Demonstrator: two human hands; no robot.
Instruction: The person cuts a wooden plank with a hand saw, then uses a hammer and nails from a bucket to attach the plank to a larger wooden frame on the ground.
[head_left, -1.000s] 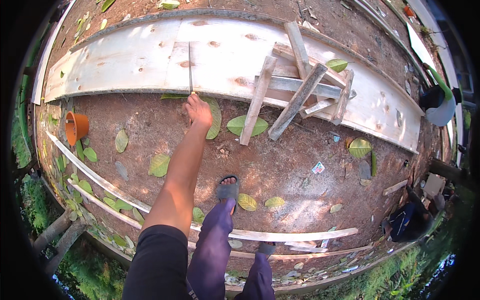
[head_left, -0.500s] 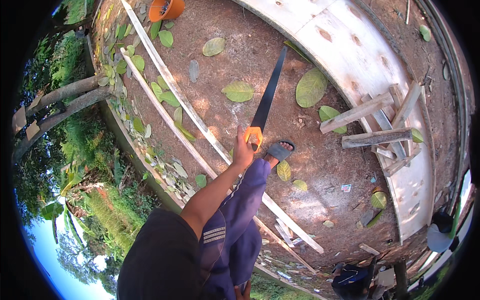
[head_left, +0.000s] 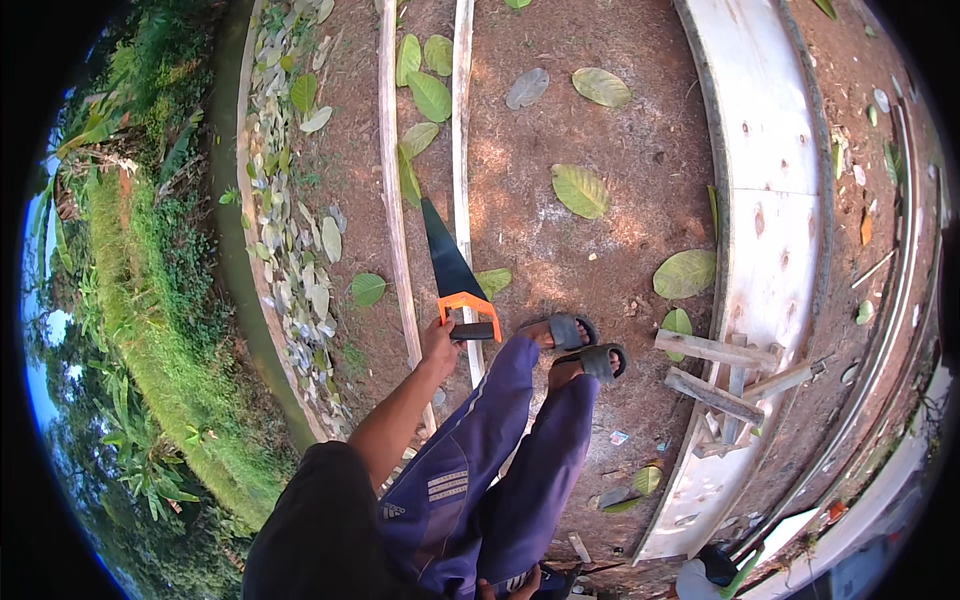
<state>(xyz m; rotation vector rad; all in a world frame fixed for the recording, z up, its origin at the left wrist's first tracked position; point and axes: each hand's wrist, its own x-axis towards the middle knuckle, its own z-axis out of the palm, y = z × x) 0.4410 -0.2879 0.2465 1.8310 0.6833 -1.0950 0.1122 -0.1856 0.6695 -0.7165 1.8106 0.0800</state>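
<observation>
The left hand (head_left: 440,345) was curled closed about the near side of the saw's orange handle, leaving most of the dark grip bar bare; the hand saw (head_left: 455,262) hung out in front of it, its blade pointing away from the body. The right hand (head_left: 515,585) showed only at the lower edge, by the trouser leg, and I couldn't tell how far open it was or whether it had hold of anything.

From where I stood, the hold looked light for so long a tool. Fingers wrapped right through the handle would, I judged, have steadied the blade better. Its angle seemed sensible, since the tip was turned clear of the legs (head_left: 470,470), but the handle appeared near the sandalled feet (head_left: 588,347), so a low swing deserved care. Which edge bore the teeth I couldn't make out.

Beyond the hand, the blade crossed in view over the right-hand wooden strip (head_left: 462,110), with the left-hand strip (head_left: 391,150) just beside; touching or not, I couldn't say. Both could catch a foot, so short, lifted steps seemed wise.

Farther right, across leaf-strewn dirt (head_left: 630,150), lay the pale plywood panel (head_left: 770,270), with short timber pieces (head_left: 712,352) piled crosswise on it.
</observation>
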